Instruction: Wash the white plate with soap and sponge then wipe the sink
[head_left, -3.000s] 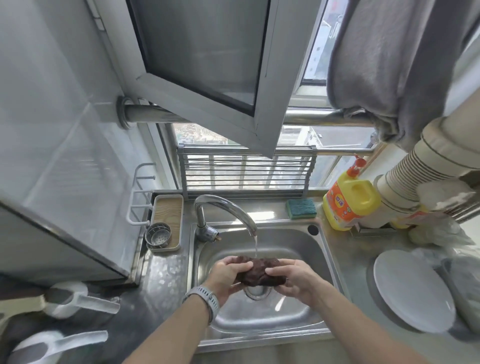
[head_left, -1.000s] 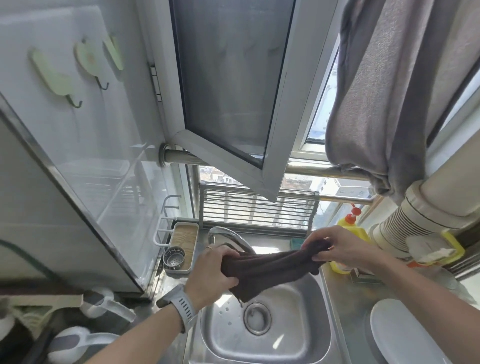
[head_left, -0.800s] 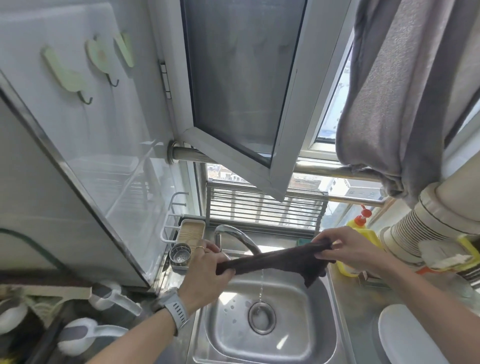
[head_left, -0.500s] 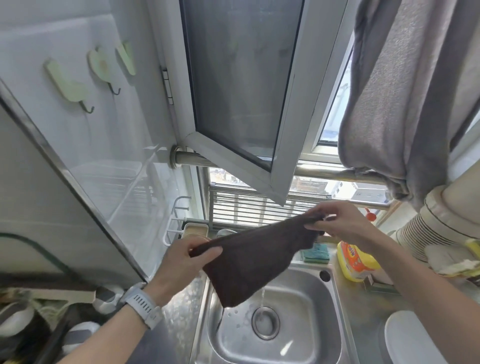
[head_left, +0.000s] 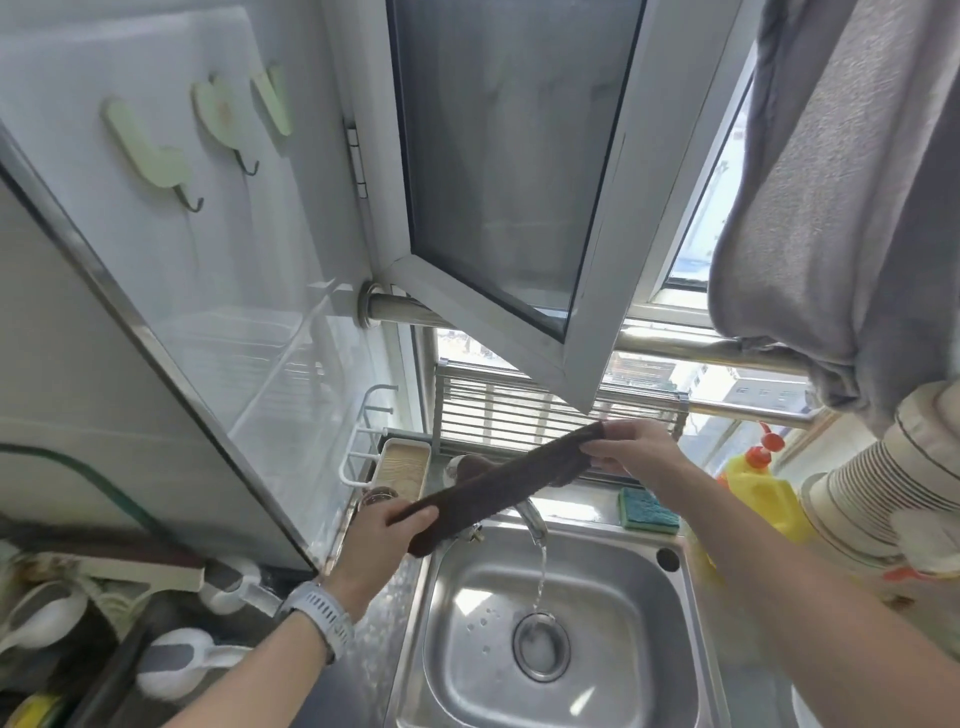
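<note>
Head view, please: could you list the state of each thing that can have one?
Chrome faucet: running, thin stream.
Steel sink: drain open, not filling.
Dark brown cloth: stretched between both hands.
Left hand: gripping cloth.
Right hand: gripping cloth.
White-framed window: swung open.

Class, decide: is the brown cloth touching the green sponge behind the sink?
Apart. The head view shows the brown cloth held up by both hands, with bare counter between it and the green sponge.
</note>
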